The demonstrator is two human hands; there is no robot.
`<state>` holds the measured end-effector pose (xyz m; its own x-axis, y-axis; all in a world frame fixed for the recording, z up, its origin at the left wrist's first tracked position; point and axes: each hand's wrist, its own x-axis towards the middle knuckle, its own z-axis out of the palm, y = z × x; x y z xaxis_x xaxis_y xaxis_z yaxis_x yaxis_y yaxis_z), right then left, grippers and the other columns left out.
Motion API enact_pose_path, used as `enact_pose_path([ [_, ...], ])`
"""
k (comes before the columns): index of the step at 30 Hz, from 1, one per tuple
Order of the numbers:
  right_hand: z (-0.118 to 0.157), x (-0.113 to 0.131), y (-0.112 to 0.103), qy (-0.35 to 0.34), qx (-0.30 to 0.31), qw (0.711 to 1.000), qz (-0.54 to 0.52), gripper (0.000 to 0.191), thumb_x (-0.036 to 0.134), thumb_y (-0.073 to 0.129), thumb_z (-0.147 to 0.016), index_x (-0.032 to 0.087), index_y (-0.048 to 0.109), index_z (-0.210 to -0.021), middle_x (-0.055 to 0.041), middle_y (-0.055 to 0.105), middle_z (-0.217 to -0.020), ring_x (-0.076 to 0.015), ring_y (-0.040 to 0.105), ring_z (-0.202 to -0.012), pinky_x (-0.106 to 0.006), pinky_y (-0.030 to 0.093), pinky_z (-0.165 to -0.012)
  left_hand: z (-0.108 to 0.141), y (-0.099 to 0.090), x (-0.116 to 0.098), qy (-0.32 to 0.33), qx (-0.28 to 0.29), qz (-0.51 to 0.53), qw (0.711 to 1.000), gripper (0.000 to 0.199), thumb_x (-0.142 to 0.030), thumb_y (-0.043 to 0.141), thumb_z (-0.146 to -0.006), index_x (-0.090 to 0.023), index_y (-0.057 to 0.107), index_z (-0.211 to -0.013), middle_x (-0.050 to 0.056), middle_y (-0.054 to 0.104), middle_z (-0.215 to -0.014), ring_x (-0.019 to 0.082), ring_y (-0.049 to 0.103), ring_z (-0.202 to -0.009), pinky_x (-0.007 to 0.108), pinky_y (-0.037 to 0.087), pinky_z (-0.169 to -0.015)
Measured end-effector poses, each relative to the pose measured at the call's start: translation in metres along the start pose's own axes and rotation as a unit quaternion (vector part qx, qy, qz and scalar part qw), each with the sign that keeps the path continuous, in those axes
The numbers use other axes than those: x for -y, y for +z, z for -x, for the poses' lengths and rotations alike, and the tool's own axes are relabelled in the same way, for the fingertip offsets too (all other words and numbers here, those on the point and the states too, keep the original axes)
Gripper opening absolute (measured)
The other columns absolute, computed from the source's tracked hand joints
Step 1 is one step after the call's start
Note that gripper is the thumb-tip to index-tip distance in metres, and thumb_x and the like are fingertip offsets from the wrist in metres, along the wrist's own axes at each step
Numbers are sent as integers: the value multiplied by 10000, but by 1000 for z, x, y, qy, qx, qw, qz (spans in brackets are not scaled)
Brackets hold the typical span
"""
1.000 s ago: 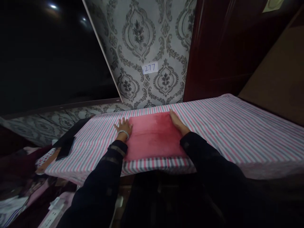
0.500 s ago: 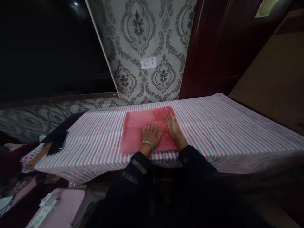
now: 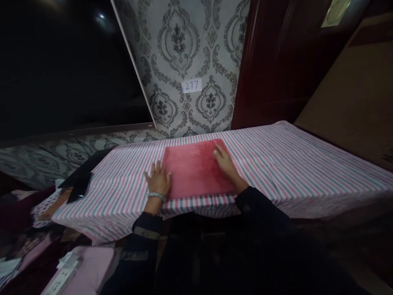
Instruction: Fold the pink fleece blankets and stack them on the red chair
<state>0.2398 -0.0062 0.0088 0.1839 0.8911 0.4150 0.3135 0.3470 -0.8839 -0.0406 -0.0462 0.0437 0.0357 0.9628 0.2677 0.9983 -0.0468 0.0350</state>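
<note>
A square pink plush pad [image 3: 193,168] lies flat on a table covered by a striped cloth [image 3: 123,180]. At the pad's left side my left hand [image 3: 158,180] rests palm down, fingers spread, partly on the cloth and partly against the pad's edge. A pale bangle circles that wrist. My right hand [image 3: 226,162] is on the pad's right side near the far corner, its fingers slightly bent and apart. The undersides of its fingers are hidden. No grip on the pad shows in either hand.
A large dark TV screen [image 3: 67,65] hangs at left. On the table's left end lies a black phone-like object [image 3: 80,187]. Below it, a white power strip [image 3: 61,278] sits on a pink surface. A brown panel [image 3: 353,90] borders the right side.
My left hand has moved left from the middle of the pad to its left edge. My right hand stays at the right side, its fingers now more bent.
</note>
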Motion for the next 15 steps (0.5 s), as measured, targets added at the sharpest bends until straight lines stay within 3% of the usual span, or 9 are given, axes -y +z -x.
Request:
enact_pose_path([
  [2,12,13,-1,-68,57,979,184,646,509,425,-982,148,449,-1518,-142,408,-1589,-288,317,-1497,-508,211,-1235,-7,-3,-20,57,-4,9,998,576,-403,351,-1013,-177,414,-1539,126,252,-1661,333,176,-1545,685,178,-1186],
  [6,49,15,-8,-125,150,886,421,588,478,405,-1017,172,457,-1516,-126,370,-1612,-312,260,-1517,-557,144,-1231,-18,15,-48,129,43,16,991,622,-488,399,-998,-220,385,-1560,113,254,-1661,344,186,-1540,697,134,-1188],
  [10,83,-8,-27,-119,146,850,491,594,490,372,-1034,171,428,-1532,-118,374,-1612,-287,262,-1519,-512,173,-1229,-18,39,-48,133,74,14,988,616,-507,377,-1005,-247,379,-1564,99,272,-1657,333,207,-1536,679,149,-1191],
  [15,108,-26,-54,-89,113,844,517,594,457,362,-1029,172,393,-1550,-110,328,-1634,-281,225,-1532,-526,236,-1202,-16,43,-42,135,63,14,989,611,-500,369,-1009,-243,381,-1563,94,279,-1654,334,206,-1536,676,154,-1191],
])
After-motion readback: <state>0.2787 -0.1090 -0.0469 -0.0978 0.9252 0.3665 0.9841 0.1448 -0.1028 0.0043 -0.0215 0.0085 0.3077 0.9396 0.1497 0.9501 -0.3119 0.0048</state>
